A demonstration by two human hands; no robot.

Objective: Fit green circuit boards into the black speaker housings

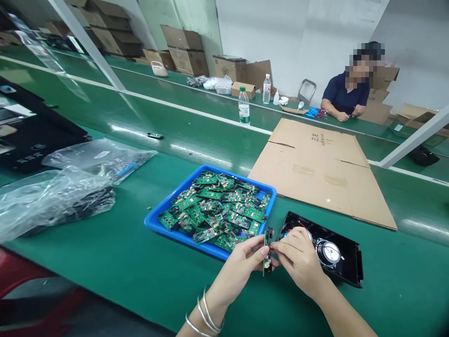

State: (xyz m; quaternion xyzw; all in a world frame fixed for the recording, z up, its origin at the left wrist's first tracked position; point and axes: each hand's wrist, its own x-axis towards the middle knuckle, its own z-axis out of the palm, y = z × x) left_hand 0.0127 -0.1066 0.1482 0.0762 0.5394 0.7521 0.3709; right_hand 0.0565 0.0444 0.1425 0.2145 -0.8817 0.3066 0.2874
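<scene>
My left hand [238, 264], with silver bangles on its wrist, grips a green circuit board [268, 234] by its edges, standing nearly upright. The fingers of my right hand [303, 260] are pinched together at the component side of that board; whatever small piece they hold is hidden. Just behind the right hand lies an open black speaker housing [345, 267] with a round silver speaker [329, 252] and red wires inside, partly covered by the hand. To the left, a blue tray [151, 222] holds a heap of similar circuit boards [210, 206].
A flat cardboard sheet [315, 164] lies beyond the housing. Clear plastic bags [66, 192] lie at left. A water bottle [243, 107] stands on the far ledge. Across the line, a person [345, 93] sits near blue parts with wires [315, 112]. One loose board [155, 135] lies behind the tray.
</scene>
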